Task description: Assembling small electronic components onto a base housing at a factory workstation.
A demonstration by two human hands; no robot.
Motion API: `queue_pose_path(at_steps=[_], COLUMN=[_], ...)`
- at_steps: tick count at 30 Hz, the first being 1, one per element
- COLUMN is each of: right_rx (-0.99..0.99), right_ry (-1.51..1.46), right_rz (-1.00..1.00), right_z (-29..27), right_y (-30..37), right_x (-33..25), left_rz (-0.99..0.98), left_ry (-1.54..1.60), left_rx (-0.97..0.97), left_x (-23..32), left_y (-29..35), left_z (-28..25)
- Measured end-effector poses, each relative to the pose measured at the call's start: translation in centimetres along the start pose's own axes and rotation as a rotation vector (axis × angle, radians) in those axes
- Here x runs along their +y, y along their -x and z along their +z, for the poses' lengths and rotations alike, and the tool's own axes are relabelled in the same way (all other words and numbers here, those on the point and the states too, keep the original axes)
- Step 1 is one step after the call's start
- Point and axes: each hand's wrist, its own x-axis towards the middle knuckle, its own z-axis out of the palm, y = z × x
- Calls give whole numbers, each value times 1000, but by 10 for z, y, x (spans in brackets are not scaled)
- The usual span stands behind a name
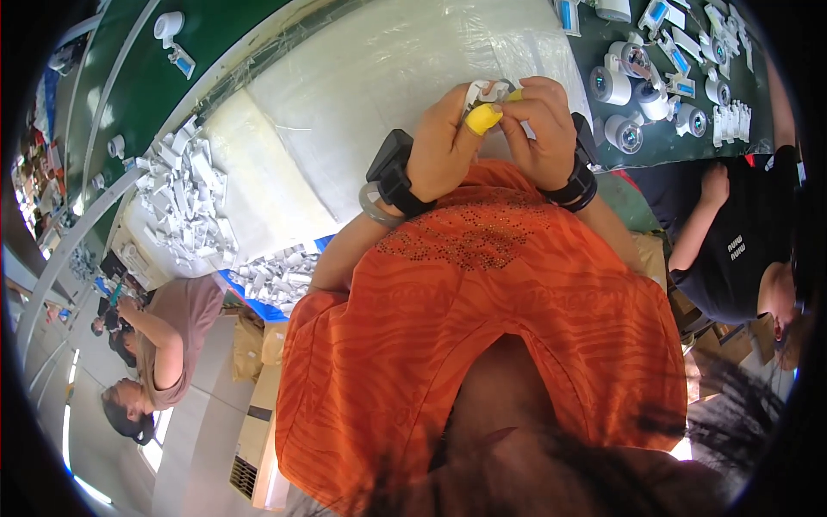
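Green workbench surface (164,82) runs along the top of the view, and over its middle lies a broad white padded mat (362,95), the landmark for everything else. Beyond the mat's left edge sits a heap of small white plastic parts (185,202), with a second, smaller heap (276,277) in a blue-edged tray just below the mat's near left corner. Off the mat's right edge, on bare green bench, stand several round white devices with lens-like faces (613,84) among scattered white and blue pieces (680,52). Two other people work nearby: one in a brownish top (172,336) left of the mat, one in a black top (732,250) to its right.

Over the mat's near right corner, the wearer's orange sleeves lead up to both hands, each wrist carrying a black band. The left hand (444,142) and right hand (538,129) meet, fingers curled closed around a small white plastic piece (484,90) pinched between them. A yellow fingertip cover (482,119) sits on the left thumb. The piece pokes out above the fingertips, away from the body, its longer side running roughly left to right; both hands are on it, so neither is nearer. How much of it is hidden inside the grip cannot be told.
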Motion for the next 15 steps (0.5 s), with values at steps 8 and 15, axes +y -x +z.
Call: queue_pose_path(at_steps=[8,15], right_rx=[-149,-346], right_ry=[-173,-1057], right_rz=[105,1000], right_z=[-3,-1], right_y=[4,11], right_x=[8,34], left_rz=[-169,-87], left_ry=[109,509], left_rx=[-54,-220], left_x=[-1,6], left_y=[1,-2], left_z=[-9,-22])
